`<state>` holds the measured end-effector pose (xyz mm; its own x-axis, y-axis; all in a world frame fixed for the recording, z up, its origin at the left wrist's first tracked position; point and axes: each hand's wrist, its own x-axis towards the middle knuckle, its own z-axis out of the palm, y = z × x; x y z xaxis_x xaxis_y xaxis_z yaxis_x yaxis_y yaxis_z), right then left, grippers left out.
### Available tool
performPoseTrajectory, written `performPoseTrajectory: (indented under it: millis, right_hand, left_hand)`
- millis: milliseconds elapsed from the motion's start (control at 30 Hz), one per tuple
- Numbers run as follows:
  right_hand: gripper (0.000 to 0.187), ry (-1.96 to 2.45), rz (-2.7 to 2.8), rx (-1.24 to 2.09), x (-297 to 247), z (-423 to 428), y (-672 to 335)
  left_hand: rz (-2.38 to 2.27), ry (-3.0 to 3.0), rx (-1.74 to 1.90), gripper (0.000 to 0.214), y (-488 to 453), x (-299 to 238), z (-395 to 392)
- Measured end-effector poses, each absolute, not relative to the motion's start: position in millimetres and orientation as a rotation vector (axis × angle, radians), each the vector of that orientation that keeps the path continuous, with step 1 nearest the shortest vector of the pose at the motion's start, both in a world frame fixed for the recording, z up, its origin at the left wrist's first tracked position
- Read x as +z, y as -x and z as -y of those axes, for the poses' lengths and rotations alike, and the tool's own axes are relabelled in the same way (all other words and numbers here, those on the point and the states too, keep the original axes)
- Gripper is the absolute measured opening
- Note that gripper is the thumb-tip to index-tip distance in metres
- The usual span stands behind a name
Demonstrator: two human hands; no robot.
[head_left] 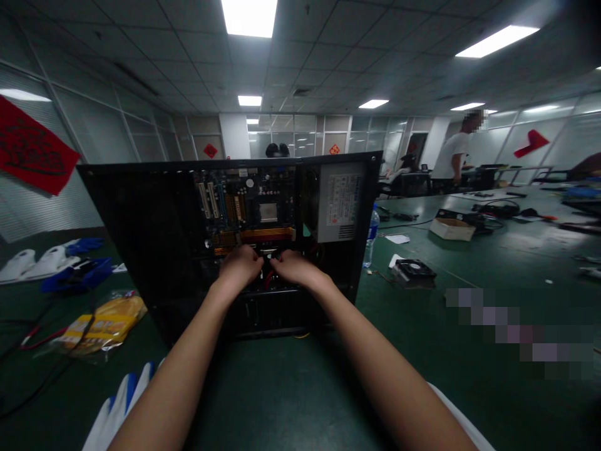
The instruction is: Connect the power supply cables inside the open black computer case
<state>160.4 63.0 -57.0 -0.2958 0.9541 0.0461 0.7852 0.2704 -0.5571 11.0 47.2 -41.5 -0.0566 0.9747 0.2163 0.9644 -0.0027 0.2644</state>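
Observation:
A black computer case stands on the table with its open side facing me. Inside it I see the motherboard, a square processor socket area, orange and yellow memory slots and a grey power supply at the upper right. My left hand reaches in below the memory slots, its fingers closed in a pinch; what they hold is hidden. Close beside it my right hand is also closed, its fingertips on a thin red cable. The fingertips of both hands nearly meet.
Left on the green table lie a yellow bread packet, a blue tray and white-blue gloves. To the right are a water bottle, a black drive-like part and a small box. A person stands farther back.

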Motion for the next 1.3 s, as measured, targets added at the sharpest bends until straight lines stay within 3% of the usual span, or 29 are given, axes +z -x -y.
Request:
performPoseTrajectory:
  millis: [600, 767, 1000, 1167, 1300]
  right_hand:
    - [0.045, 1.545, 2.169, 0.612, -55, -61, -160]
    - [0.038, 1.51, 2.155, 0.654, -57, -63, -161]
    - [0.031, 1.503, 1.947, 0.887, -53, -68, -151]
    - [0.022, 1.393, 1.471, 1.3, -52, -62, -136]
    - [0.024, 1.401, 1.355, 1.371, -49, -56, -138]
  left_hand:
    - [-2.134, -2.205, 0.551, 0.031, -6, -51, -63]
    - [-2.123, -2.237, 0.546, 0.031, -6, -54, -68]
    - [-2.121, -2.246, 0.57, 0.031, -8, -51, -65]
    - [-2.041, -2.235, 0.556, 0.031, -6, -50, -64]
    - [-1.96, -2.229, 0.601, 0.035, -2, -53, -63]
